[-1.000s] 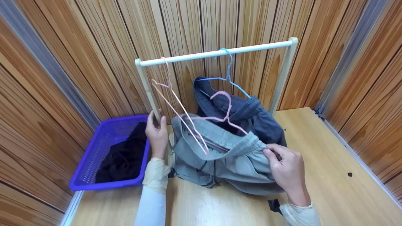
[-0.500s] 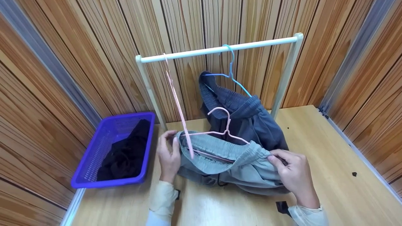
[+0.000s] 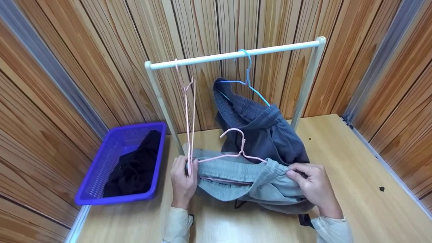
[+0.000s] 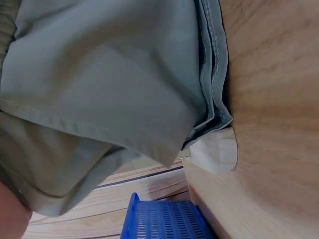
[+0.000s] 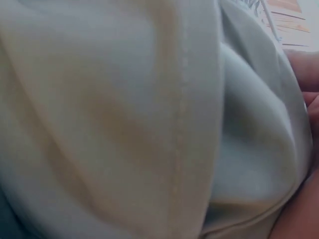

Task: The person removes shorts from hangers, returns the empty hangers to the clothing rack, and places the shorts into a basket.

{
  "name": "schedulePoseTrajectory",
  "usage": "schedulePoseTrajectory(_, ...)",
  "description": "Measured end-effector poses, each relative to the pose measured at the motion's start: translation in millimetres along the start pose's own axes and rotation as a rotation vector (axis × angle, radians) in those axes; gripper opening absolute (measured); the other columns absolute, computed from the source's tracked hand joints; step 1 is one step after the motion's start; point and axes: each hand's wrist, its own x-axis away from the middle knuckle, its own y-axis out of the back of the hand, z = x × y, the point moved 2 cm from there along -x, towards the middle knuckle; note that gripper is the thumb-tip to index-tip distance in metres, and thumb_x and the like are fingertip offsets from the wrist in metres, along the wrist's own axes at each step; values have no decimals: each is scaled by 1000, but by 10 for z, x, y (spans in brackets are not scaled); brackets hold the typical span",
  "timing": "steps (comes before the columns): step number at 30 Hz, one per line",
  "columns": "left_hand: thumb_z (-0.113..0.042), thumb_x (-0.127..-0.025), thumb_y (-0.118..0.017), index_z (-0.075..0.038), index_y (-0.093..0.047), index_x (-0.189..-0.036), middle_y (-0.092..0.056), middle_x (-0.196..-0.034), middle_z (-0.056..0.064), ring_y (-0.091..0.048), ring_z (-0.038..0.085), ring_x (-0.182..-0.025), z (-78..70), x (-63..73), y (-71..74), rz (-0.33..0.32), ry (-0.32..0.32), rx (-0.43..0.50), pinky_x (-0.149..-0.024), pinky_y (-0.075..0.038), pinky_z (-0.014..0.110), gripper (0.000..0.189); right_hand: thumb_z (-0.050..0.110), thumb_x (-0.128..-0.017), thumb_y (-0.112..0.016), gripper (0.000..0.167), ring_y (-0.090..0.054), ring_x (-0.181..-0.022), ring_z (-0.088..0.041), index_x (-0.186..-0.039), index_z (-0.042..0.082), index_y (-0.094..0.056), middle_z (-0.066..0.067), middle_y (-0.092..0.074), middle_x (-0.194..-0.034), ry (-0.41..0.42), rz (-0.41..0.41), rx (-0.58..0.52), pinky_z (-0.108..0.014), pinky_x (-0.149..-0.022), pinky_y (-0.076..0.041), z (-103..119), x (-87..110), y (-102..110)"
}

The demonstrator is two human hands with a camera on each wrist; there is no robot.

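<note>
Grey-green shorts [image 3: 226, 194] with an elastic waistband are held above the table, a pink hanger [image 3: 242, 152] set inside the waistband with its hook free. My right hand [image 3: 313, 185] pinches the right end of the waistband. At the left end, my left hand [image 3: 184, 180] grips the waistband between thumb and fingers. A second pink hanger [image 3: 187, 118] hangs bare from the rack's rail [image 3: 209, 58], its lower end overlapping my left hand. In the left wrist view the shorts' leg hem [image 4: 124, 139] hangs down; cloth [image 5: 124, 119] fills most of the right wrist view.
Dark blue-grey shorts [image 3: 260, 121] hang on a blue hanger [image 3: 248, 72] from the rail, just behind. To the left stands a purple basket [image 3: 116, 200] containing black cloth [image 3: 133, 172]. Wood-patterned walls [image 3: 101, 50] surround the wooden table [image 3: 351, 162].
My left hand has left the rack's left post and taken the waistband's left end. The grey-green shorts and their hanger have come lower, nearer me. The bare pink hanger has swung round.
</note>
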Motion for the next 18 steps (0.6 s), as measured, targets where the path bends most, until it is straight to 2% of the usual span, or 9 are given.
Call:
schedulePoseTrajectory(3,-12,-91,-75,-4,-68,-95,-61,-80,6,-53,17,-77,-25,55,19,6,-2,-18,-71,-39,29,11,-12,-82,-78,26,-61,-71,7,-82,14,-81,2,-76,-77,28,7,-21,-8,-71,-47,-58,-16,-38)
schedulePoseTrajectory(8,-19,-85,-85,-3,-70,-99,-69,-87,7,-61,18,-80,-70,148,21,17,-16,-83,-75,-45,33,25,-14,-78,-79,28,-61,-70,10,-79,14,-80,4,-74,-73,106,7,-40,-8,-69,-47,-153,-8,-82)
schedulePoseTrajectory(10,-29,-86,-86,-6,-70,-94,-69,-83,5,-62,16,-75,-74,162,22,40,-44,-118,-70,-47,30,29,-14,-77,-80,27,-61,-71,12,-78,12,-80,3,-75,-73,128,10,-47,-7,-70,-47,-198,-6,-103)
schedulePoseTrajectory(14,-52,-89,-81,-10,-70,-86,-65,-70,1,-58,10,-62,-102,152,24,88,-131,-157,-57,-47,26,44,-15,-75,-79,24,-62,-73,14,-79,9,-80,6,-76,-74,137,14,-59,-7,-70,-47,-287,-1,-148)
schedulePoseTrajectory(16,-58,-90,-77,-11,-70,-83,-63,-67,-1,-55,8,-59,-114,144,16,104,-161,-158,-54,-45,24,49,-15,-75,-79,23,-61,-73,13,-79,7,-80,9,-75,-76,139,16,-69,-7,-70,-47,-333,-1,-172)
schedulePoseTrajectory(18,-57,-91,-78,-11,-69,-80,-60,-63,-2,-50,5,-57,-115,148,8,104,-176,-148,-52,-41,21,48,-15,-75,-79,23,-61,-73,13,-79,7,-79,11,-75,-76,134,25,-85,-8,-69,-47,-375,-2,-197)
